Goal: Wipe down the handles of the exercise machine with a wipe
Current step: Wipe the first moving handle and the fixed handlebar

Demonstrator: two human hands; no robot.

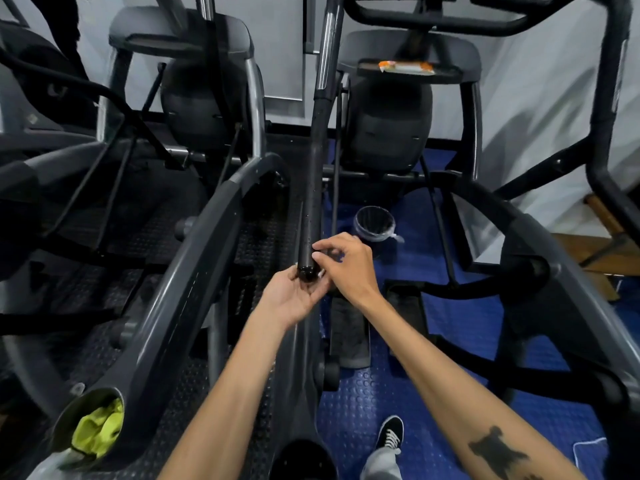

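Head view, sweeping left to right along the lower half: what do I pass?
Yellow-green cloth in a cup holder → left hand under the handle end → right hand → black sneaker → forearm tattoo.

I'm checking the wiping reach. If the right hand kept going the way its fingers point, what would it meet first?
The right hand points left, so it would probably meet the black handle first, just above its end cap; depth is unclear.

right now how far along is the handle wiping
Done: the long black foam-covered handle shows wet droplets along its shaft. In hand: the left hand cups its rounded end while the right hand pinches a barely visible white wipe there. Left: the black curved handlebars above look untouched.
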